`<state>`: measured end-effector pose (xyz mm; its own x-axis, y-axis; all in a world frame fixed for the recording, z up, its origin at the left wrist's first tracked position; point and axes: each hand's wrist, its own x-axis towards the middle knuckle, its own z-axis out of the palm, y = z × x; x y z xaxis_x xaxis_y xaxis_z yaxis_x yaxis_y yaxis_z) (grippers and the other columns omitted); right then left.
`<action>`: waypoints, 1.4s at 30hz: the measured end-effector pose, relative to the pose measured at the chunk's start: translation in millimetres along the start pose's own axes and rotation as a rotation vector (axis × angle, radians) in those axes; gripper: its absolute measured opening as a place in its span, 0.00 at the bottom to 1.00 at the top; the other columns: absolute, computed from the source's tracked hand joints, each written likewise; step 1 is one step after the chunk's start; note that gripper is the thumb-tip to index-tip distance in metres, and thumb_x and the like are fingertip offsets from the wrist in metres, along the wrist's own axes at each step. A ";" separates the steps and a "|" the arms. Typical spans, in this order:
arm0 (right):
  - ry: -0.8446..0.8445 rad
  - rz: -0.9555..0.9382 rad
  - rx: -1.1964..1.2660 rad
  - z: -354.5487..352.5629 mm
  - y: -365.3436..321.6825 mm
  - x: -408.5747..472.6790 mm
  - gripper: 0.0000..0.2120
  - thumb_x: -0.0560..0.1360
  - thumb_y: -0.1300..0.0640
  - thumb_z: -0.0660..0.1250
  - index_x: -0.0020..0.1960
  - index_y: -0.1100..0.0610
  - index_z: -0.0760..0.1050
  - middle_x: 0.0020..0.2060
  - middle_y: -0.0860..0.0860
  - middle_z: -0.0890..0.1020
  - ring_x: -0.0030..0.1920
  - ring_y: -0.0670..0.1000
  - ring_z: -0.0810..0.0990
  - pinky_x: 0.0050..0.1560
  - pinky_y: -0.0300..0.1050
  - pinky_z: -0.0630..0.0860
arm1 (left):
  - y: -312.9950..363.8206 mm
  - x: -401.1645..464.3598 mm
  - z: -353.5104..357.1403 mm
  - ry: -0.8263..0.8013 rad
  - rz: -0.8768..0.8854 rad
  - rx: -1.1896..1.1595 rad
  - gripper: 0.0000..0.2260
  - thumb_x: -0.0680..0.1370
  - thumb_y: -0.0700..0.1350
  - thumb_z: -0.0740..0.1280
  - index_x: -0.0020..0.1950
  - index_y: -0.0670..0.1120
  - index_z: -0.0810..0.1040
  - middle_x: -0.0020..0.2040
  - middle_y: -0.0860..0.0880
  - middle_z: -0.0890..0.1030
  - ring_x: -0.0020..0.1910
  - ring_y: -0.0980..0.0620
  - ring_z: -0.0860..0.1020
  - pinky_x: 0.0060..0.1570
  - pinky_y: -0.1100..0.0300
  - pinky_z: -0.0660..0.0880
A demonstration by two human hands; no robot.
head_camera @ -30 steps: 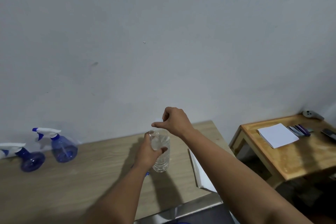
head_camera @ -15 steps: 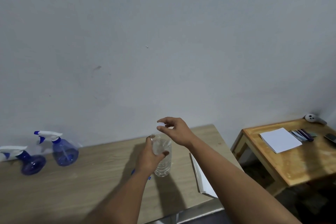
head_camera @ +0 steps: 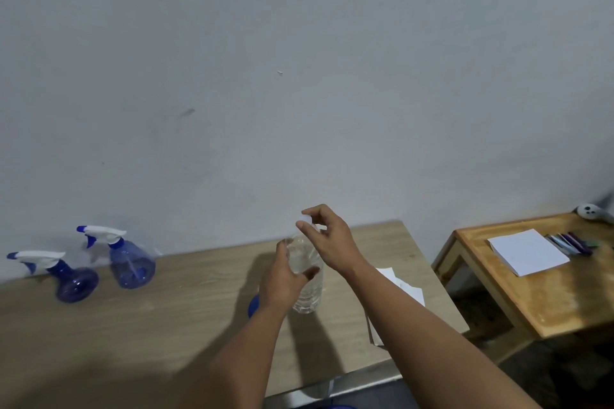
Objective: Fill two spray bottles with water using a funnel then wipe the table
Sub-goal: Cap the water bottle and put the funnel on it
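A clear water bottle [head_camera: 309, 289] stands upright near the middle of the light wooden table [head_camera: 172, 305]. My left hand [head_camera: 282, 279] grips its body from the left. My right hand [head_camera: 327, 237] pinches the white cap [head_camera: 305, 219] at the bottle's mouth. Two blue spray bottles with white triggers stand by the wall at the left, one [head_camera: 131, 262] nearer the middle, the other [head_camera: 68, 276] further left. A blue thing [head_camera: 253, 305], perhaps the funnel, peeks out behind my left wrist.
White paper or cloth sheets [head_camera: 398, 285] lie on the table's right end under my right forearm. A second, orange-brown table [head_camera: 545, 302] at the right carries a white pad [head_camera: 528, 256], several pens [head_camera: 569, 242] and a white controller [head_camera: 594, 213]. A plain wall rises behind.
My right hand has twisted at the bottle's mouth, from a fist over the cap to a fingertip pinch on it. The left hand keeps its hold. The camera tilted a little.
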<state>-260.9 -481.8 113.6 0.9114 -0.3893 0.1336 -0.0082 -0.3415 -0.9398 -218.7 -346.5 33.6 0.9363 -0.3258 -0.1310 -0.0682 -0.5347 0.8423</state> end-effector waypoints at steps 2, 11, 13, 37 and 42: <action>0.055 0.017 0.012 1.5 0.4 -1.0 0.10 0.78 0.47 0.75 0.56 0.48 0.79 0.53 0.40 0.84 0.59 0.41 0.81 0.64 0.51 0.78 | -1.3 2.4 2.6 -0.006 0.006 0.003 0.39 0.59 0.70 0.76 0.65 0.66 0.63 0.56 0.59 0.82 0.52 0.51 0.83 0.50 0.46 0.81; 0.169 -0.088 -0.070 16.8 13.7 -15.1 0.18 0.78 0.49 0.75 0.66 0.45 0.76 0.59 0.37 0.82 0.63 0.39 0.79 0.62 0.38 0.75 | -8.5 -5.5 -17.0 -0.149 0.071 0.156 0.46 0.57 0.70 0.78 0.71 0.65 0.63 0.62 0.62 0.78 0.56 0.54 0.81 0.50 0.52 0.81; 0.151 -0.066 -0.067 21.4 18.1 -21.6 0.27 0.76 0.47 0.77 0.71 0.44 0.72 0.64 0.37 0.79 0.66 0.37 0.76 0.63 0.32 0.72 | -24.3 -10.0 -26.9 -0.158 0.059 0.251 0.51 0.58 0.66 0.79 0.77 0.61 0.59 0.70 0.59 0.72 0.62 0.51 0.78 0.53 0.55 0.77; 0.095 0.162 -0.049 44.8 76.6 -47.4 0.48 0.63 0.45 0.86 0.75 0.31 0.63 0.67 0.38 0.77 0.67 0.44 0.78 0.66 0.51 0.80 | -155.6 2.5 -23.0 -0.105 0.107 0.425 0.41 0.65 0.60 0.80 0.74 0.47 0.73 0.71 0.52 0.76 0.68 0.50 0.74 0.71 0.55 0.68; 0.084 0.212 -0.052 48.5 88.1 -50.5 0.45 0.64 0.41 0.85 0.75 0.38 0.65 0.64 0.39 0.79 0.65 0.46 0.80 0.64 0.55 0.82 | -159.8 0.8 -24.0 -0.064 0.132 0.465 0.40 0.67 0.63 0.77 0.75 0.49 0.72 0.71 0.54 0.76 0.68 0.52 0.73 0.71 0.58 0.68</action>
<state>-287.7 -450.7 8.8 0.8497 -0.5259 -0.0378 -0.2194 -0.2874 -0.9323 -198.8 -242.6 -88.6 0.8872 -0.4538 -0.0830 -0.3453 -0.7726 0.5328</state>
